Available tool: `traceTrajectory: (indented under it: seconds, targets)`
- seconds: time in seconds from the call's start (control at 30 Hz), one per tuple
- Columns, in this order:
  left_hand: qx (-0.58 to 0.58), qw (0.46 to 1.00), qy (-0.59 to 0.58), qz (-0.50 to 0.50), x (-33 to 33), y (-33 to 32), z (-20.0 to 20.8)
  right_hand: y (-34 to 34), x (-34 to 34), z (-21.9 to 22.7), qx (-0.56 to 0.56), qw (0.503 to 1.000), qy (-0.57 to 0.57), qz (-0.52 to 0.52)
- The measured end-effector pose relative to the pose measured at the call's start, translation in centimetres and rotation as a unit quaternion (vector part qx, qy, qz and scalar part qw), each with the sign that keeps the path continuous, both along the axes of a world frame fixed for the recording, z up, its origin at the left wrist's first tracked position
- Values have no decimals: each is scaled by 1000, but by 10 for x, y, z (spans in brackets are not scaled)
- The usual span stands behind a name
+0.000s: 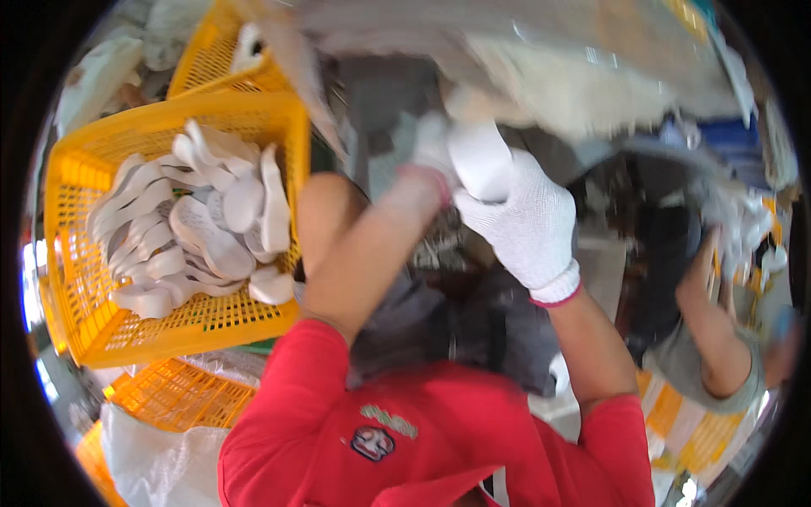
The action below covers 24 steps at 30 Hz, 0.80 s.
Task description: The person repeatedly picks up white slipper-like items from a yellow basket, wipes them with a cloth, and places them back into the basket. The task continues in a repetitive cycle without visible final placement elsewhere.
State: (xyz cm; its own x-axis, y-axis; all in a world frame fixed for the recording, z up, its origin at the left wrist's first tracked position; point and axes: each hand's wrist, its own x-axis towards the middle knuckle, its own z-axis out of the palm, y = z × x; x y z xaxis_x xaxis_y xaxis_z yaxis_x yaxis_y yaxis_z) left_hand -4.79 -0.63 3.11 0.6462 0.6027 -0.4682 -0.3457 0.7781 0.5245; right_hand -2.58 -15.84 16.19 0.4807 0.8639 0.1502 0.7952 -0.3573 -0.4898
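Observation:
My right hand (528, 221), in a white knit glove, is closed on a white shoe sole (480, 162) in front of me. Beside the sole's left edge is my left hand (432, 150), also gloved; motion smears its fingers, so its grip does not show. A yellow plastic crate (211, 338) stands at my left. Many white shoe soles (203, 232) lie heaped inside it.
Blurred pale sheeting (583, 76) spans the far side. Behind the crate stands another yellow crate (198, 59); an orange basket (182, 393) and white sack (160, 465) sit nearer. At the right, a co-worker's arm (705, 313) reaches toward white pieces (735, 220).

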Motion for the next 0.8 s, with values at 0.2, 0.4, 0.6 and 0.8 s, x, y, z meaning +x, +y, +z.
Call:
traceTrajectory:
  seconds: [0.2, 0.4, 0.6, 0.8]
  targets:
    - [275, 950, 74, 130, -11, -47, -36, 16, 14, 1, 33, 994, 91, 44]
    - [-71, 986, -147, 26, -10, -35, -20, 16, 10, -6, 30, 963, 267, -15]
    - [111, 933, -331, -86, -22, -22, -14, 13, 20, 6, 4, 858, 513, -5]
    - [-43, 984, -163, 51, -10, -14, -10, -29, -26, 20, -127, 986, -62, 94]
